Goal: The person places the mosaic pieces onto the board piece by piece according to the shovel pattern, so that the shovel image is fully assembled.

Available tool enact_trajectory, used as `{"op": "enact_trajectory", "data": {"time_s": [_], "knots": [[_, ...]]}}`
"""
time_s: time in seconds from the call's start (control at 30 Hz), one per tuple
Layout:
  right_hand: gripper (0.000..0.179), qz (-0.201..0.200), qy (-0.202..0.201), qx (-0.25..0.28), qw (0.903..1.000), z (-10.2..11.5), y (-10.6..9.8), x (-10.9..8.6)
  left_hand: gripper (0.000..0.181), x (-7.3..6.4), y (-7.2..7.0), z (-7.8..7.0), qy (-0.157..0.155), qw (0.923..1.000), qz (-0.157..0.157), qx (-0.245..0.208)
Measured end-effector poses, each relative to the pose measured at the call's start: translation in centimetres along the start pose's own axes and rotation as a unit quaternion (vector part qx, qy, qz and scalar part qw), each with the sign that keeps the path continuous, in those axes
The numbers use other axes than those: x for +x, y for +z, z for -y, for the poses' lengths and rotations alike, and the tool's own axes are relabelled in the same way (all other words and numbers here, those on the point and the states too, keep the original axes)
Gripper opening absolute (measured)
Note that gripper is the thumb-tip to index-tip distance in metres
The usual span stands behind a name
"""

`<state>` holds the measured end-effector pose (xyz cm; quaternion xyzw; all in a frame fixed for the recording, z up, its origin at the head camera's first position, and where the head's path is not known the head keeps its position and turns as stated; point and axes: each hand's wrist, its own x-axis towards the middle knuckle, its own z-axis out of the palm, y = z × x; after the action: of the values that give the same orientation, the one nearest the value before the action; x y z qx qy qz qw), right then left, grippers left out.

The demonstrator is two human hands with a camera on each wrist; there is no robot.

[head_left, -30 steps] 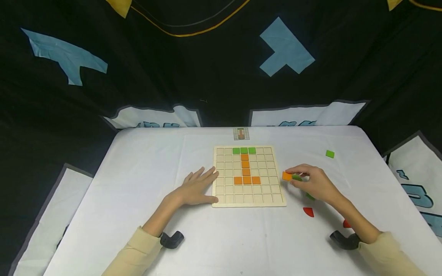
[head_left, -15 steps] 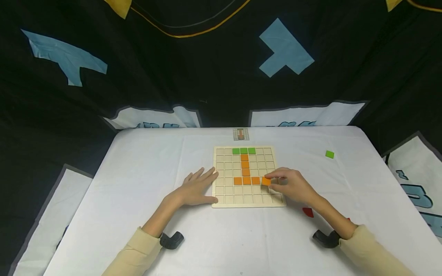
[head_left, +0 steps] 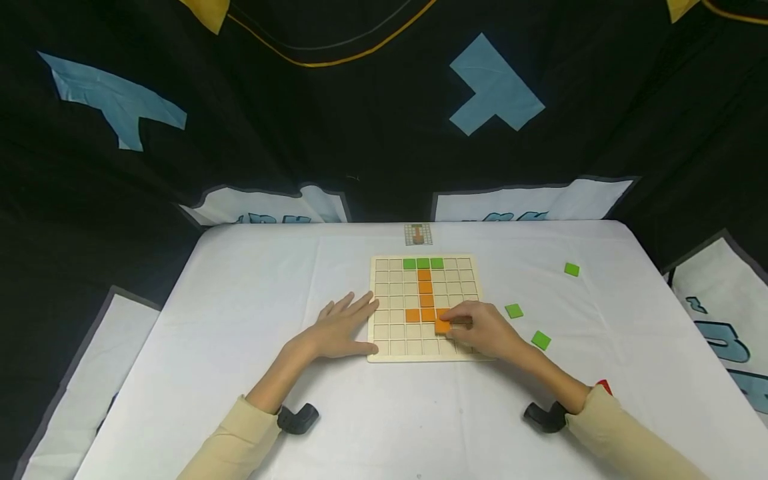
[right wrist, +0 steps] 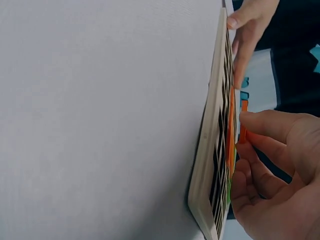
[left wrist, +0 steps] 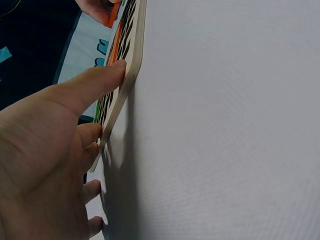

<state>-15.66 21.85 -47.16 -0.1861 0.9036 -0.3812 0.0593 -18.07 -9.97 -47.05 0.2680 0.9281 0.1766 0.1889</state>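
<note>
A wooden grid board (head_left: 396, 348) lies on the white table. Set in its cells are a row of green square tiles (head_left: 423, 263) near the far edge and orange square tiles (head_left: 425, 288) in a column that ends in a short row. My right hand (head_left: 486, 330) pinches one more orange tile (head_left: 442, 327) between thumb and fingers, close over the board just below the right end of that row. My left hand (head_left: 336, 329) lies with fingers spread at the board's left edge; in the left wrist view its thumb (left wrist: 107, 80) touches the rim.
Loose green tiles (head_left: 541, 340) lie on the table (head_left: 252, 293) right of the board. A red piece (head_left: 604, 385) shows partly behind the right forearm. A small card (head_left: 418, 234) with a printed grid pattern lies beyond the board's far edge.
My right hand has carried the orange tile leftward from beside the board to over its grid. Green tiles it covered now show, while one red piece is now hidden. My left hand stays put.
</note>
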Motion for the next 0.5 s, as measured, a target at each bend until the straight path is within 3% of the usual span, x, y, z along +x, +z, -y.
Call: {"op": "enact_trajectory", "data": {"time_s": [0.5], "knots": [[0.027, 0.013, -0.025, -0.031, 0.9991, 1.1, 1.2, 0.7, 0.09, 0.0, 0.1, 0.3, 0.004, 1.0, 0.0, -0.003]]}}
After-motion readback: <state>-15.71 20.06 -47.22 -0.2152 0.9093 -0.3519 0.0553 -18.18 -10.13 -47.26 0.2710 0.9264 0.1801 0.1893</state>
